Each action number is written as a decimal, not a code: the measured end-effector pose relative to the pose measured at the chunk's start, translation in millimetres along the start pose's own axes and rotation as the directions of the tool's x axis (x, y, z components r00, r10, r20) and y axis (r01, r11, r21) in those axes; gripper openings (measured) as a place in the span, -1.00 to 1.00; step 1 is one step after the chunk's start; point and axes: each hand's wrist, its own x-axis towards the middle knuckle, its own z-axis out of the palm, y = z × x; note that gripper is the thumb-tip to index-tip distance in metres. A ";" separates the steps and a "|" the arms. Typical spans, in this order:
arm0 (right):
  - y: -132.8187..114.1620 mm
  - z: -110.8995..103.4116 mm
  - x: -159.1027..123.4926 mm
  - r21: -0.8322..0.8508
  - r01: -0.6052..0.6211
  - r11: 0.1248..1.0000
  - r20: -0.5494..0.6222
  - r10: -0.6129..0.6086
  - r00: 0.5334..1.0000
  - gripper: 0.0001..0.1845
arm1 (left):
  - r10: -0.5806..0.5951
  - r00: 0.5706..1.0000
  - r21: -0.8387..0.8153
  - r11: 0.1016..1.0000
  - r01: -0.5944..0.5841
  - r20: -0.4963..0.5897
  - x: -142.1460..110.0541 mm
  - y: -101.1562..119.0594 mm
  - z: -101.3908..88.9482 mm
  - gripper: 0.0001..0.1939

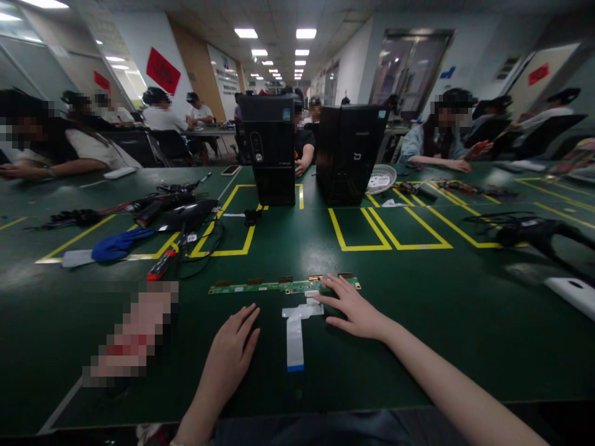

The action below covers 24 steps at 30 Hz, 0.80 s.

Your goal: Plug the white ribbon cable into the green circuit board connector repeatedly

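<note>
I have the right hand (356,310) palm down with its fingers spread apart, clamped on nothing; its fingertips lie at the right part of the long green circuit strip (260,287) and beside the white ribbon cable (294,341). I can't tell whether they press on either. The left hand (235,337) rests lower, fingers extended, grasping nothing, to the left of the cable. The strip lies crosswise on the green table (418,371), just beyond both hands; the cable is folded near it and runs back toward me, ending in a blue tip.

Further to my left I see a screwdriver (162,265) with a red and black handle, then a blue glove (121,243) near a tangle of black cables (160,201).

Beyond the strip, yellow tape outlines (367,248) mark the table, and two black computer towers, the left tower (273,148) and the right tower (351,155), stand upright. Just beside the right one sits a white mesh basket (389,170); something pale shows in it, too small for me to make out. A co-worker's forearm (307,152) shows between the towers.
</note>
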 end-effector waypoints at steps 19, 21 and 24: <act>-2.4 3.0 11.6 0.029 0.039 0.999 0.083 -0.041 0.996 -0.42 | -0.007 1.000 0.062 0.998 0.007 -0.004 -1.7 -1.2 6.2 -0.60; -3.9 2.1 10.6 0.025 0.039 0.999 0.086 -0.041 0.995 -0.41 | -0.006 1.000 0.065 0.998 0.006 0.003 -1.5 -1.5 6.3 -0.60; -6.4 0.2 8.0 0.006 0.031 0.999 0.098 -0.032 0.995 -0.40 | -0.011 1.000 0.065 0.998 0.011 -0.003 -0.9 -0.9 5.9 -0.60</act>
